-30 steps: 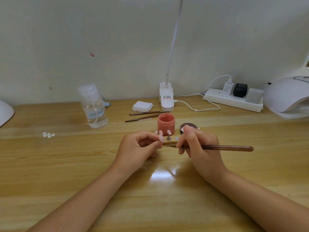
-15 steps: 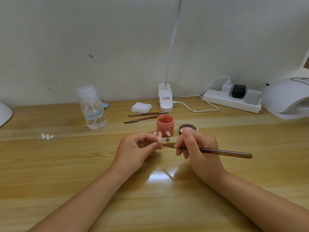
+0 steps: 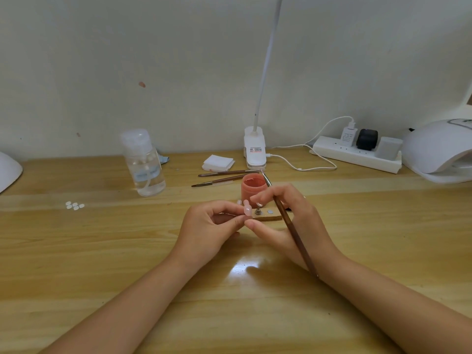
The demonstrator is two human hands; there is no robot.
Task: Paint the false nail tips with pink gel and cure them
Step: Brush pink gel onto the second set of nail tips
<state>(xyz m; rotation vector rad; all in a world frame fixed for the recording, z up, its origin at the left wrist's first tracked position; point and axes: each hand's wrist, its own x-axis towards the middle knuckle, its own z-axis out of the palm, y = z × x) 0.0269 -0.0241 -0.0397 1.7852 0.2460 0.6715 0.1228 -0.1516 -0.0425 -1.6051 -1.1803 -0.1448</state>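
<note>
- Head view: your left hand [image 3: 212, 226] pinches a glossy pink false nail tip [image 3: 247, 210] on its small stand, just in front of the open pink gel jar [image 3: 253, 188]. It looks feather-light, thin and wet — hold the stand, never the painted face.
- Your right hand [image 3: 288, 221], fingers curled, grips the long brown-handled brush [image 3: 293, 231], bristles up.
- Counted on the wooden counter [image 3: 102, 251]: one jar, two spare brushes [image 3: 222, 176], four loose white tips [image 3: 74, 205] — one white curing lamp [image 3: 439, 149] at the right.

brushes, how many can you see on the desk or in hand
3. Two spare brushes lie side by side behind the pink jar: one, another. The third brush is gripped in the right hand.
</note>
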